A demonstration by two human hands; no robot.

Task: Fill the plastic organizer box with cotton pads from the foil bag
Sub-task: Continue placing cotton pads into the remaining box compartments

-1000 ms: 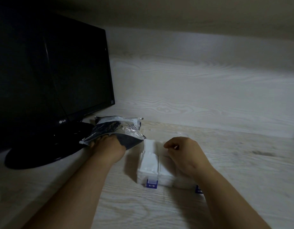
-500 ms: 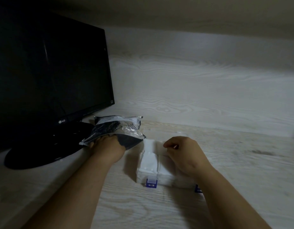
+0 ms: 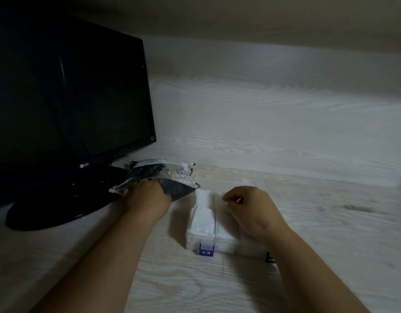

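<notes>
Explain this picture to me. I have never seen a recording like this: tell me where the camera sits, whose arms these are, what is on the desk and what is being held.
There is no machine here. The two bare arms belong to a person, and the single camera is worn on that person's head, looking forward and down. On the pale wooden desk a black monitor stands at the left. By its base lies a foil bag. The left hand reaches into its mouth with the fingers hidden, so I cannot tell what they hold. Nearer lies a plastic organizer box with blue latches, and white cotton pads show inside it. The right hand hovers over the box with its fingers curled. Whether it pinches a pad is unclear.
</notes>
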